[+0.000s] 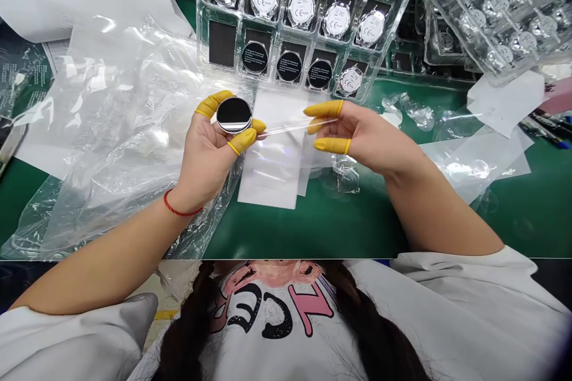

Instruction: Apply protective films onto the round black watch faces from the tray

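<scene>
My left hand (203, 158), in yellow finger cots, is closed around a round watch case (234, 115). Its black glass faces up inside a silver rim. A thin clear film (286, 128) stretches from beside the left thumb and fingertips toward my right hand (357, 131). The right hand's yellow-tipped index finger and thumb are apart, and the film's far end reaches in among its fingers. Whether those fingers grip the film, I cannot tell. White paper sheets (270, 184) lie on the table beneath the film.
A clear plastic tray (203, 41) of watch cases stands ahead, with another filled tray (487, 68) stacked at right. Plastic bags (116, 113) cover the left side. Scraps of film (346, 175), pens (547, 131) and papers (504, 101) lie on the green table (322, 220).
</scene>
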Available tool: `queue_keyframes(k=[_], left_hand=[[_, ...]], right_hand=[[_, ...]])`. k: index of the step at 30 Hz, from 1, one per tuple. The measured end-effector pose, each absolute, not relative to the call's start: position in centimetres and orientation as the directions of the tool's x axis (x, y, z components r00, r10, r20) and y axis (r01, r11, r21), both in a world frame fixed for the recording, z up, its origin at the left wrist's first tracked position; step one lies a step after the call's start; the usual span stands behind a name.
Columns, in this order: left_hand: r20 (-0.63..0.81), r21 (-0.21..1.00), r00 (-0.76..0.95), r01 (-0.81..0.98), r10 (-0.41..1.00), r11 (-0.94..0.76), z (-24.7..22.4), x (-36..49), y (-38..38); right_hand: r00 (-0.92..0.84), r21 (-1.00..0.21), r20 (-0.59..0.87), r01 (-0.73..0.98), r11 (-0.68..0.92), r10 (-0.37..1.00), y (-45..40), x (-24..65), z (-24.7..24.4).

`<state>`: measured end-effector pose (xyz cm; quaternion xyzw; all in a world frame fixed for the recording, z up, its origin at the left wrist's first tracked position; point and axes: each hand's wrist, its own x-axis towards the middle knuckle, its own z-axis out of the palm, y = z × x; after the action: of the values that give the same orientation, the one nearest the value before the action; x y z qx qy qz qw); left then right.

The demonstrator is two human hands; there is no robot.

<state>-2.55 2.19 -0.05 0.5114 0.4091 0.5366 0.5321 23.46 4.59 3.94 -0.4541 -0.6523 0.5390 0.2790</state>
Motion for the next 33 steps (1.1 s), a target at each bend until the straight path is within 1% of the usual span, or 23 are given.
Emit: queue_keyframes(k=[2,4,6,12,15,19,21,24,26,30,33], left_hand=[[0.226,0.963,0.082,-0.169,0.971,-0.210,-0.6,-2.6,2.3],[0.373,0.915,0.063,-0.189,0.926,-0.356,-1.0,-2.5,2.5],[0.480,0.865,0.060,-0.203,0.875,-0.460,-1.2,-2.3,2.6],[0.611,0.779,0.105,-0.254,0.785,-0.573,-0.7,-1.9,2.9],[0.607,0.785,0.117,-0.243,0.786,-0.570,-0.6,-2.0,3.1],[0.579,0.810,0.142,-0.217,0.803,-0.545,-1.1,-2.3,3.3],[0.544,0.834,0.149,-0.200,0.825,-0.514,-1.4,-2.5,3.4],[0.448,0.889,0.171,-0.185,0.877,-0.418,-1.4,-2.7,3.3],[0.392,0.914,0.172,-0.187,0.904,-0.361,-1.1,-2.7,3.1],[0.353,0.929,0.130,-0.163,0.926,-0.331,-0.4,-2.4,2.7],[0.335,0.939,0.114,-0.126,0.935,-0.321,-0.4,-2.4,2.7]], right_hand=[[-0.358,-0.971,-0.179,0.216,-0.105,0.916,4.7,23.3,4.0],[-0.315,-0.971,-0.207,0.180,-0.156,0.926,4.8,23.2,4.2],[-0.305,-0.966,-0.231,0.184,-0.181,0.924,4.7,23.0,4.4],[-0.330,-0.955,-0.264,0.219,-0.199,0.906,4.2,22.9,5.1],[-0.321,-0.954,-0.237,0.253,-0.158,0.917,4.4,23.6,5.8],[-0.279,-0.953,-0.102,0.302,-0.013,0.955,4.7,24.5,6.5],[-0.307,-0.948,-0.109,0.318,-0.006,0.945,4.7,24.6,6.5],[-0.350,-0.945,-0.144,0.327,-0.023,0.926,4.5,24.2,6.4],[-0.349,-0.944,-0.126,0.330,-0.004,0.929,4.3,24.0,6.4],[-0.348,-0.939,-0.077,0.341,0.049,0.934,4.2,23.8,6.6],[-0.354,-0.918,-0.041,0.383,0.105,0.934,4.1,23.8,6.6]])
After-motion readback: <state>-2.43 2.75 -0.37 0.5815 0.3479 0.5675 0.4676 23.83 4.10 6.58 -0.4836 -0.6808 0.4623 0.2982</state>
